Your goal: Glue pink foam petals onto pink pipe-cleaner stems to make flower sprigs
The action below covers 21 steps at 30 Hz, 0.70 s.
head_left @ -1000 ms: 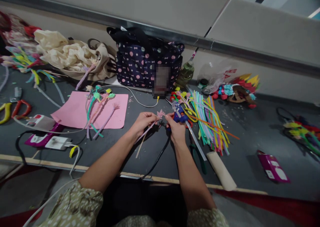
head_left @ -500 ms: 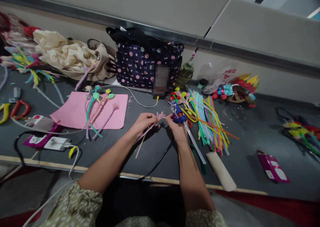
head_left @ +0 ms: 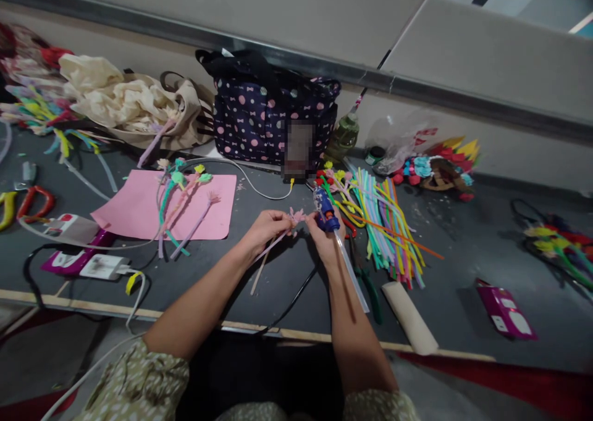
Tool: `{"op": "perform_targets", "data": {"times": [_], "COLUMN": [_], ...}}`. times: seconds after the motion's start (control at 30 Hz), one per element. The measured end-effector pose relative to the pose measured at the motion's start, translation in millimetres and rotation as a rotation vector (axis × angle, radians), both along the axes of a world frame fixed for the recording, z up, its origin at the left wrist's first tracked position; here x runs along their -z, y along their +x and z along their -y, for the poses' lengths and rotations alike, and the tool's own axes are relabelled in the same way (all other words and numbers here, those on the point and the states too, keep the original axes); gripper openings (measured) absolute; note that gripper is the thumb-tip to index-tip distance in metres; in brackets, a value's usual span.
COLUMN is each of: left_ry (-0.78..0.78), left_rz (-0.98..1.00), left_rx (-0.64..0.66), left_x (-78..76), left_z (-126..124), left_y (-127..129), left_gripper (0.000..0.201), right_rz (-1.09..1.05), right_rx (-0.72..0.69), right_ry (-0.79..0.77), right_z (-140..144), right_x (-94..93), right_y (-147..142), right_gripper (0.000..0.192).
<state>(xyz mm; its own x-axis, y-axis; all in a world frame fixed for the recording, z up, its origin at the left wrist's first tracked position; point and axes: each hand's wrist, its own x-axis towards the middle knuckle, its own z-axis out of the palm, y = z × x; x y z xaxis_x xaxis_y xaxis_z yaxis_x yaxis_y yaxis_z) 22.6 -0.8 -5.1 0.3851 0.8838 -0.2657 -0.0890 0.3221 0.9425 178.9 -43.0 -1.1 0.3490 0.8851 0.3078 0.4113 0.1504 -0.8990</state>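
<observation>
Near edge: two bare forearms reach out from patterned sleeves over the dark table point(head_left: 463, 266).

Left hand point(head_left: 266, 228): fingers pinched closed on the stem of a pink pipe-cleaner flower point(head_left: 295, 215). The stem slants back toward the near left and the fringed head points right, just above the table at its middle.

Right hand point(head_left: 324, 239): wrapped around a blue glue gun point(head_left: 325, 208) with a clear glue stick point(head_left: 351, 270) trailing toward the near right. The nozzle sits just beside the flower head; whether it touches cannot be told. A black cord point(head_left: 296, 290) runs off the near edge.

Right of the hands: green-handled pliers point(head_left: 368, 282), a cardboard tube point(head_left: 410, 316), a magenta box point(head_left: 504, 310) whose label is too small to read, and a loose fan of coloured pipe cleaners point(head_left: 386, 223).

Left: a pink paper sheet point(head_left: 134, 208) carrying several finished flower stems point(head_left: 178, 202), a white charger point(head_left: 99, 265) and red-handled scissors point(head_left: 34, 202).

Far: a polka-dot bag point(head_left: 259, 112), a cream cloth bag point(head_left: 134, 109), a green bottle point(head_left: 345, 137) and a felt ornament point(head_left: 440, 165).

Progress, as judged: several flowers are done, this head looks formed and at the gluing stage, and the large stock of straight pipe cleaners suggests much remains.

No readable writing anywhere.
</observation>
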Motion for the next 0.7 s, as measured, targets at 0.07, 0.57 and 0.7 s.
{"op": "perform_targets", "data": {"times": [0.07,0.57,0.7], "left_ry": [-0.008,-0.008,-0.004], "left_rz": [0.005,-0.034,-0.047], "left_rx": [0.001,0.046,0.046], "left_x": [0.0,2.6,4.3], "left_z": [0.0,-1.5,-2.2], "left_y": [0.0,-1.7,-1.8], "left_gripper": [0.015,0.014,0.013], "right_rz": [0.005,-0.002,0.004], "right_rx": [0.014,0.009,0.005], "right_ry": [-0.008,-0.041,-0.064], "right_z": [-0.1,0.6,2.5], "right_x": [-0.9,-5.2,-9.3], "right_y": [-0.6,-0.4,-0.5], "right_gripper": [0.015,0.014,0.014]}}
